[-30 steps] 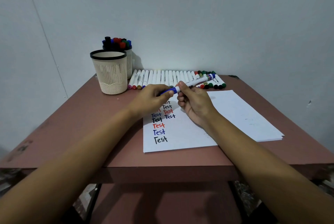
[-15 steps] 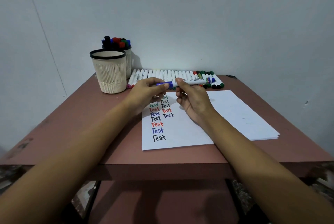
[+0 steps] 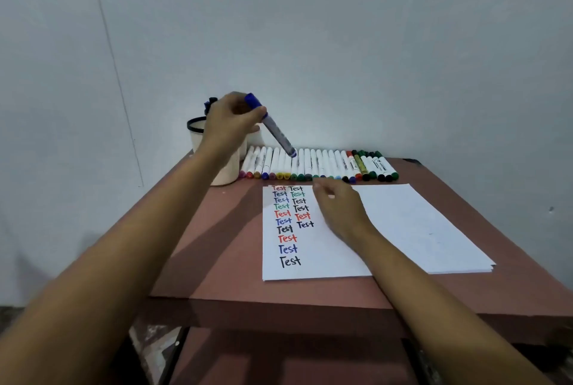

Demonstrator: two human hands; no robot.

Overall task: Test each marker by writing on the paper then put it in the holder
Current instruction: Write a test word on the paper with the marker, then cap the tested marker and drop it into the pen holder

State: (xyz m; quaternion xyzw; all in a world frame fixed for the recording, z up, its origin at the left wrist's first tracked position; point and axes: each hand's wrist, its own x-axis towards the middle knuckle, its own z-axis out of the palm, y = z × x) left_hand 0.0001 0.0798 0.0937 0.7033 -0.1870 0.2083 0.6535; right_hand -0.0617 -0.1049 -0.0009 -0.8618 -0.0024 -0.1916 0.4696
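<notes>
The left hand is raised above the table, its fingers curled round a blue marker near the capped upper end. The marker slants down and to the right from the grip. Its blue cap stands just above the knuckles, and its lower tip hangs out to the right of the hand, in front of the row of markers lying at the back of the table. The holder, a pale cup with a dark rim, stands directly under this hand and wrist, which hide most of it; only part of the rim to the left and the base below the wrist show. Dark marker caps of another cup peek out just behind the hand.

The right hand lies lower and to the right, resting on the paper with its fingers loosely bent and holding nothing. Its fingertips point toward the row of markers, near them but not touching. The columns of coloured "Test" words sit just to its left on the sheet.
</notes>
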